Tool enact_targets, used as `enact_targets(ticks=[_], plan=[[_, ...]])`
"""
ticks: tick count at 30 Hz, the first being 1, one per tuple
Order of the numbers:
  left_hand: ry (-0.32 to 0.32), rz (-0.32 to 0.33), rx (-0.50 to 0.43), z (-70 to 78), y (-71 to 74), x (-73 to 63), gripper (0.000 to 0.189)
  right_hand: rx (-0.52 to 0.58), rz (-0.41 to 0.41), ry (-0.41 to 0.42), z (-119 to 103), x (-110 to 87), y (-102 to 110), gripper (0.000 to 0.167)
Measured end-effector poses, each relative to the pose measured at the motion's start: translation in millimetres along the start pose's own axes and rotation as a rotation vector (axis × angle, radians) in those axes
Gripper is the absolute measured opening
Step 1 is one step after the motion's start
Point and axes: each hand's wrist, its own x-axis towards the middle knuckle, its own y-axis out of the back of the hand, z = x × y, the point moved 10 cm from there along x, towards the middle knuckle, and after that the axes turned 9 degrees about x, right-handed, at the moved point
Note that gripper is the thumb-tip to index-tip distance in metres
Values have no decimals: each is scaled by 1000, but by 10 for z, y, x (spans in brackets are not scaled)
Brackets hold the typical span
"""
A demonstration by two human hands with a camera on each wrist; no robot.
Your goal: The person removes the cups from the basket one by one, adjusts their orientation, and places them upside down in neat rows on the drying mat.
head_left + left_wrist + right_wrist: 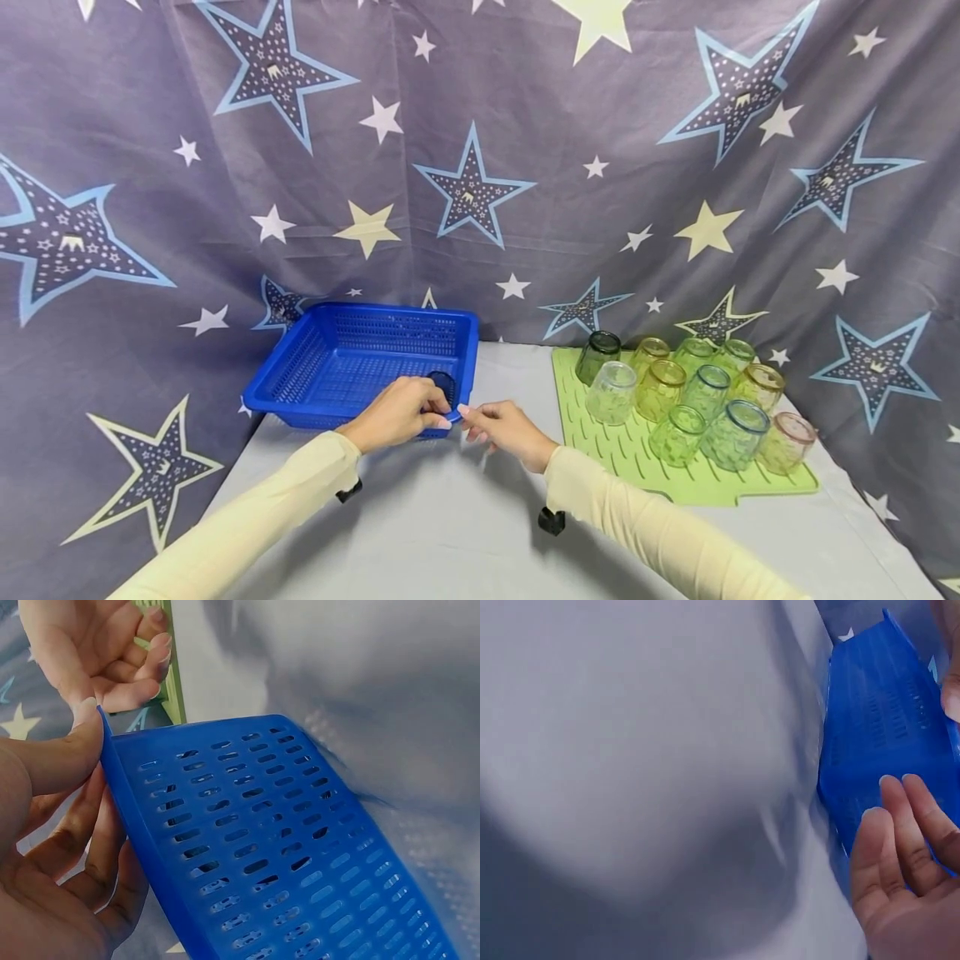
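Observation:
A blue plastic basket (360, 313) with slotted walls rests on the table at the left. My left hand (401, 410) grips its rim close to the front right corner, thumb over the edge and fingers below, as the left wrist view shows. My right hand (510, 429) is at that same corner, thumb at the rim (109, 739) and index finger beside it. Its other fingers (911, 832) lie loosely bent by the outer wall. Inside the basket, next to the left hand, sits a dark glass (442, 383), partly hidden.
On the right, a green drying mat (592, 450) carries several tinted glasses, among them a clear glass (611, 396), a blue-rimmed glass (735, 437) and a pink one (787, 442). A pale cloth covers the table (465, 533). Behind hangs a grey star-patterned curtain (525, 100).

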Motion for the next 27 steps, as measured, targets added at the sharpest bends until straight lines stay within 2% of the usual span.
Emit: enact_targets(ticks=[9, 13, 16, 18, 22, 27], plan=[[6, -34, -11, -67, 9, 18, 13, 231, -33, -44, 43, 8, -110, 48], [15, -42, -1, -228, 52, 76, 13, 277, -30, -27, 6, 5, -135, 45], [34, -54, 48, -395, 114, 131, 10, 284, -29, -13, -22, -3, -140, 45], [63, -92, 92, -523, 130, 154, 11, 285, -28, -11, -20, -4, -141, 44], [104, -203, 209, -751, 106, 192, 24, 279, -17, -6, -9, 5, -131, 41], [101, -298, 310, -849, 18, 244, 40, 276, -11, -3, 5, 21, -126, 40]])
